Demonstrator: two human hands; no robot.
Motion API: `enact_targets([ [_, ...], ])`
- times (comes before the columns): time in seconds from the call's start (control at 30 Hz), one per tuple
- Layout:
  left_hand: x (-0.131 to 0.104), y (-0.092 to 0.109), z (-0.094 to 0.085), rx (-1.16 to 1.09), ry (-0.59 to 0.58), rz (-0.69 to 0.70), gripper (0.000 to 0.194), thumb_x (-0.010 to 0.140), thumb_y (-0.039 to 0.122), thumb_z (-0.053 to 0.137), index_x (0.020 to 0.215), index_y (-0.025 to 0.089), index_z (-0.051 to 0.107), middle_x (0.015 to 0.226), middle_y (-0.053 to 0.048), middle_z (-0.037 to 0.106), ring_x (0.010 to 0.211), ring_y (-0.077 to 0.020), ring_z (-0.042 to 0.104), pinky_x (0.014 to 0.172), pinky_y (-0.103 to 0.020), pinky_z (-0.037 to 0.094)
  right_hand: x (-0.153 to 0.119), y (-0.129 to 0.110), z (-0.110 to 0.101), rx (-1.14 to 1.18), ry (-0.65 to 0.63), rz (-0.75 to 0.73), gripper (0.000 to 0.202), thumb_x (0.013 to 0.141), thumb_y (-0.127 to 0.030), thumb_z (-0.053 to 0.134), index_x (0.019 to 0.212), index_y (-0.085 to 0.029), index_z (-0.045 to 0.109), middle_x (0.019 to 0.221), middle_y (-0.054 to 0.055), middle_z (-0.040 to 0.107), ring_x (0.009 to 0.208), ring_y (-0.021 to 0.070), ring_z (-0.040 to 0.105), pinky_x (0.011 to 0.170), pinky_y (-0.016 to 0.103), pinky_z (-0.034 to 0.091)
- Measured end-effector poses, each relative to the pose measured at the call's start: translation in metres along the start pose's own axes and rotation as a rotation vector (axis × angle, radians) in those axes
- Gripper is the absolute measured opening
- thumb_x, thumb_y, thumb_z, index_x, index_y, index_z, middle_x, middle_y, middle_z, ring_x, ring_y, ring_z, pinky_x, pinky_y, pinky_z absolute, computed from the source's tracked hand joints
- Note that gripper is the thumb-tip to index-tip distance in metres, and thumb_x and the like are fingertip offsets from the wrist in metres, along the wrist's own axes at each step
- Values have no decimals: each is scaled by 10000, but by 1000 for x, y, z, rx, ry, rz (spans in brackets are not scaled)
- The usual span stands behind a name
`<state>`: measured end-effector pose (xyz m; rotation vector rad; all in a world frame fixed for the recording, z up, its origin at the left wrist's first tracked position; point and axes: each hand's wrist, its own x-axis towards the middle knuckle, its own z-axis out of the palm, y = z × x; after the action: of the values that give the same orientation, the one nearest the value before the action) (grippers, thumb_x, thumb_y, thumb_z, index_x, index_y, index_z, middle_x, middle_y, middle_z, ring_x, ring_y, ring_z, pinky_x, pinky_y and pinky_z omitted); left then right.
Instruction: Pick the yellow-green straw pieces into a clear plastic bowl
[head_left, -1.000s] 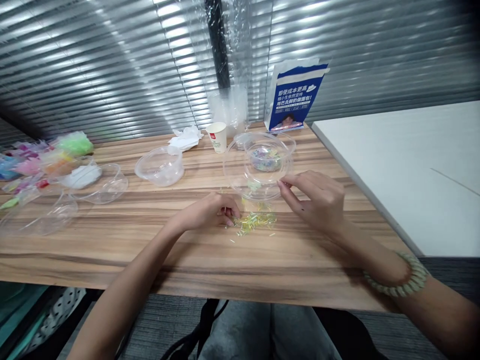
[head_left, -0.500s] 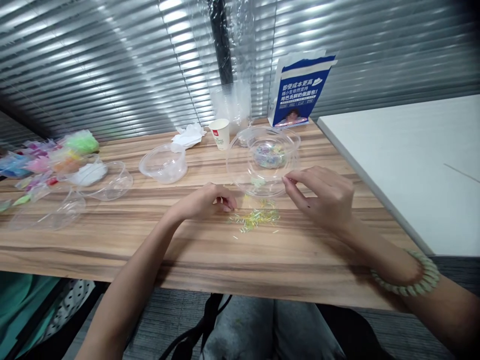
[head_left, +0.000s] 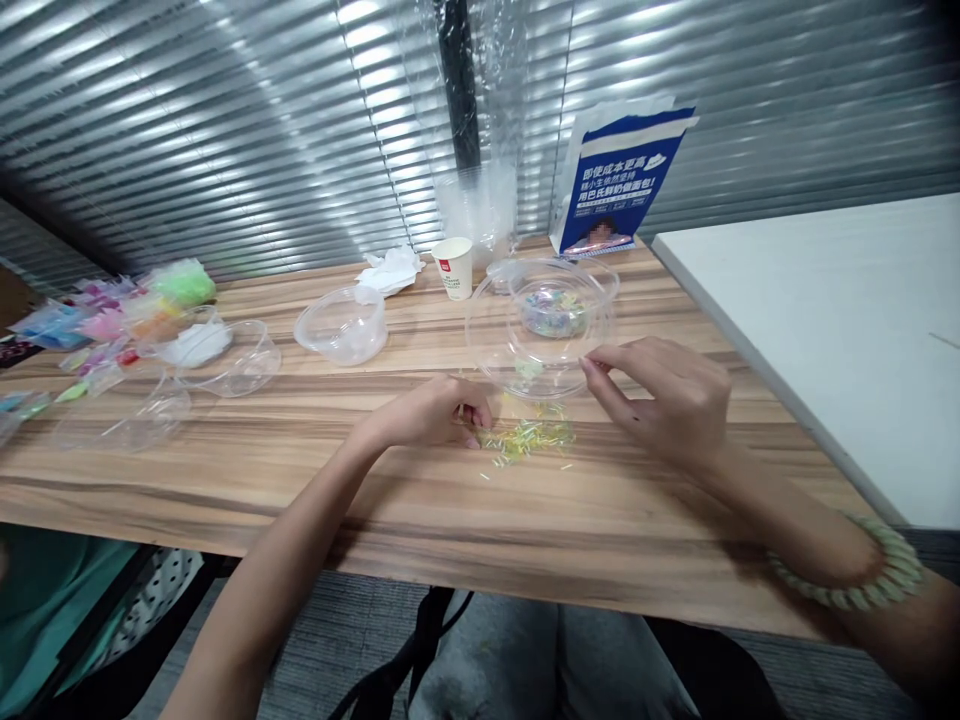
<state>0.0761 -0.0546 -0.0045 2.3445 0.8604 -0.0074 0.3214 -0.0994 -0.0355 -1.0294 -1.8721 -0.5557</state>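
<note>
At twelve o'clock on our wooden table (head_left: pixel 450 530) lies a loose pile of yellow-green bits (head_left: pixel 531 438). At eleven, our left hand (head_left: pixel 436 412) curls at its edge; we cannot tell whether it grips any. At one, our right hand (head_left: pixel 666 398) pinches the rim of a clear tub (head_left: pixel 492 345) beyond the pile.

Near the middle of the long brown wood-grain table (head_left: pixel 450 540) lies a loose pile of short yellow-green sticks (head_left: pixel 532 438), the bare left hand (head_left: pixel 431 412) at its left edge, the bare right hand (head_left: pixel 667 395) to its right. Behind the pile is a clear round plastic container (head_left: pixel 491 355). Along the far edge, from left to right, are crumpled white tissue (head_left: pixel 390 270), a white paper cup (head_left: pixel 454 270) and, at the far right corner, an upright blue-and-white paper bag (head_left: pixel 626 190). A clear round plastic bowl (head_left: pixel 341 330) sits before the tissue; multicoloured plastic packets (head_left: pixel 112 315) lie toward the left end.
</note>
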Motion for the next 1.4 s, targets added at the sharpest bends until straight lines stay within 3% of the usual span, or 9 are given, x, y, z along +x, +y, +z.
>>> enact_targets([
  [0.13,0,-6,-2,-23,36,24,137,690,57,657,813,117,659,746,-20,638,660,-100,553,598,-200,398,0,0,0,4,1,14,101,830,-187,571,737,-205,608,653,-2,668,599,142,615,563,260,447],
  [0.23,0,-15,-4,-60,61,46,212,660,93,709,862,121,654,773,-16,629,673,-102,533,603,-207,393,-1,1,1,6,3,6,87,827,-187,577,747,-203,607,660,-1,670,599,144,617,555,259,445],
  [0.4,-10,-32,12,-152,200,134,669,584,289,819,1181,191,535,1076,-65,599,930,-173,542,808,-300,440,0,2,0,-12,39,-26,65,817,-167,595,758,-192,601,654,3,665,586,141,611,546,256,439],
  [0.53,-30,-41,29,-16,363,234,601,658,376,769,1187,194,551,1169,-107,526,1101,-225,469,957,-386,377,1,2,0,-11,52,-45,60,806,-155,608,758,-189,596,649,3,665,581,144,611,540,257,443],
  [0.63,-41,-42,30,108,350,265,536,734,388,705,1218,221,548,1209,-111,500,1147,-242,434,1004,-428,327,1,3,0,-17,47,-30,65,813,-161,600,761,-200,598,656,-5,670,587,145,618,541,259,447],
  [0.87,-44,-41,24,206,268,222,624,780,432,643,1330,216,444,1320,-138,435,1212,-280,379,1026,-477,293,-1,3,1,-20,35,-58,66,803,-145,619,767,-192,591,647,-1,663,579,140,616,552,253,463],
  [1.03,-46,-48,23,246,299,195,657,815,444,592,1386,220,355,1346,-142,412,1230,-288,366,1025,-497,301,1,2,-1,-39,44,-69,69,793,-132,628,773,-188,594,640,-5,660,571,137,618,543,245,461],
  [1.27,-47,-41,24,292,179,284,528,841,409,563,1336,275,440,1413,-110,352,1260,-297,347,1038,-500,287,-1,4,0,-22,35,-61,77,770,-120,655,784,-172,599,660,15,670,596,156,632,551,258,467],
  [1.4,-47,-42,25,296,196,266,552,823,437,580,1327,248,457,1425,-123,330,1279,-311,317,1045,-510,288,-2,4,1,-17,29,-56,70,774,-116,650,783,-166,601,664,20,670,597,155,630,556,261,471],
])
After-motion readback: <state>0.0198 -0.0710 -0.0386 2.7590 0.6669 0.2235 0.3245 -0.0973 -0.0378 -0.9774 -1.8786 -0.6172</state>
